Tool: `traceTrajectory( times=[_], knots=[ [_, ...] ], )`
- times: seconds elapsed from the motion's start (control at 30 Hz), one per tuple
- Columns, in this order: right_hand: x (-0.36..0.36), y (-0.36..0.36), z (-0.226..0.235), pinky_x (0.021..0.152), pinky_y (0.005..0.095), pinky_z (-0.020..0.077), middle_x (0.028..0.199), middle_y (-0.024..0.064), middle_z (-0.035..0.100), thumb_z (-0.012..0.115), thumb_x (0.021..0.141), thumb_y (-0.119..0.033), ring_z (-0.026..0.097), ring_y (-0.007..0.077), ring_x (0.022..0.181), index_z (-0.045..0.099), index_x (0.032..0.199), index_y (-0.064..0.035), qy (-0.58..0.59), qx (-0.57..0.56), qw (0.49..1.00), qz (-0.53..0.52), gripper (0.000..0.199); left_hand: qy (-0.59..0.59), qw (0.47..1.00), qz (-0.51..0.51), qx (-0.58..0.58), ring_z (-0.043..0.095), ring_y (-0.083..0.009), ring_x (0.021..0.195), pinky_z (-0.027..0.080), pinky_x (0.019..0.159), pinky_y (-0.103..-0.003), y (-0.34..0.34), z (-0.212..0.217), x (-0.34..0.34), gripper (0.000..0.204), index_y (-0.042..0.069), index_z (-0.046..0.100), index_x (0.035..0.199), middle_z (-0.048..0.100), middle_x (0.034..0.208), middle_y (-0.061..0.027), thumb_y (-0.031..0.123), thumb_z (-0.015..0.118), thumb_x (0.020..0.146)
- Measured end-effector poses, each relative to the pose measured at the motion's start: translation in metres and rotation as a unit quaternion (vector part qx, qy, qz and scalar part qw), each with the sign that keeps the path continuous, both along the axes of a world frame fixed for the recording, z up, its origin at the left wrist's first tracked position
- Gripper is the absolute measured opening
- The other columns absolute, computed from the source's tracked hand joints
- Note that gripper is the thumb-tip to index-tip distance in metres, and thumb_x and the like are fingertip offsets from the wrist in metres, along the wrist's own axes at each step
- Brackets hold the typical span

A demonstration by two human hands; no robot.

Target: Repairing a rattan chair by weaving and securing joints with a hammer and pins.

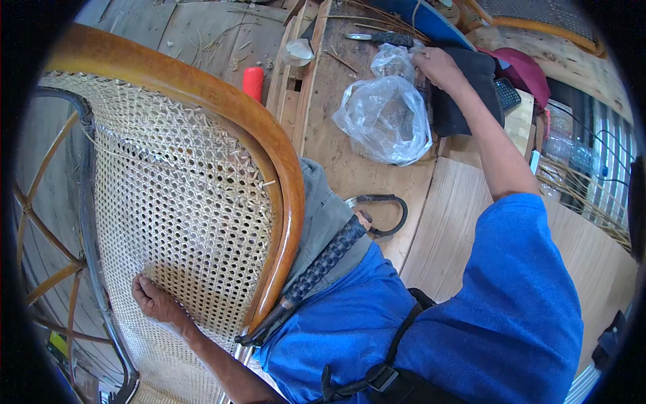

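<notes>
On my left stands a chair with a glossy bent-wood frame (286,151) and a woven cane panel (182,202) with small holes. My left hand (160,301) rests against the lower part of this panel, its fingers curled in; whatever they may pinch is hidden. My right arm stretches far forward over the wooden boards. There my right hand (441,69) is closed at the upper edge of a clear plastic bag (387,121), beside a dark cloth-like piece (457,101). Just beyond the bag lies a knife with a dark wrapped handle (390,39).
A tool with a black wrapped handle (330,256) lies across my lap. A curved dark hook-like piece (387,215) is on the boards ahead. Farther off are a red cylinder (253,82), a small clear bag (298,52), a maroon cap (521,71) and a phone (507,93).
</notes>
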State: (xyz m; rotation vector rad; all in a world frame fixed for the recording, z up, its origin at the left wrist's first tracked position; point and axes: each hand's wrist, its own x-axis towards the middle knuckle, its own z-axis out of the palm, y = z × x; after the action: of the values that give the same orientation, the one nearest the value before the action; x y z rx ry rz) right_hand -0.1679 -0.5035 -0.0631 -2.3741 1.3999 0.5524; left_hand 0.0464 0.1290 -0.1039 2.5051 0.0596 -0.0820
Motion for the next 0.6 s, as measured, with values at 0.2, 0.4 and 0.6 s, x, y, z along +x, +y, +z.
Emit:
traceTrajectory(
  times=[0.2,0.4,0.6],
  knots=[
    [0.035,0.015,0.011,0.087,0.0437,0.0471,0.104,0.0211,0.064,0.053,0.085,-0.032,0.060,0.0374,0.101,0.066,0.100,-0.0037,0.063,-0.012,0.995,0.082,0.035,-0.004,1.000,0.005,0.023,0.058,-0.0199,0.089,0.046,0.082,-0.031,-0.017,0.019,-0.006,0.031,-0.002,0.060,0.111,0.063,0.100,-0.0122,0.024,0.048,0.098],
    [0.006,-0.033,-0.036,0.094,0.0403,0.0436,0.118,0.0185,0.058,0.053,0.083,-0.010,0.054,0.0356,0.111,0.053,0.125,-0.0110,-0.005,-0.141,0.963,0.230,0.041,0.011,1.000,0.008,0.026,0.059,-0.0228,0.092,0.047,0.084,-0.032,-0.012,0.019,-0.003,0.037,-0.003,0.060,0.113,0.064,0.104,-0.0146,0.028,0.049,0.097],
    [0.009,-0.019,0.002,0.080,0.0356,0.0470,0.093,0.0146,0.064,0.062,0.075,-0.008,0.062,0.0252,0.089,0.058,0.101,-0.0031,-0.180,-0.063,0.958,0.214,0.026,-0.034,0.998,-0.020,0.056,0.059,-0.0199,0.087,0.047,0.081,-0.030,-0.001,0.017,0.002,0.033,-0.002,0.061,0.109,0.065,0.100,-0.0126,0.026,0.049,0.097]
  ],
)
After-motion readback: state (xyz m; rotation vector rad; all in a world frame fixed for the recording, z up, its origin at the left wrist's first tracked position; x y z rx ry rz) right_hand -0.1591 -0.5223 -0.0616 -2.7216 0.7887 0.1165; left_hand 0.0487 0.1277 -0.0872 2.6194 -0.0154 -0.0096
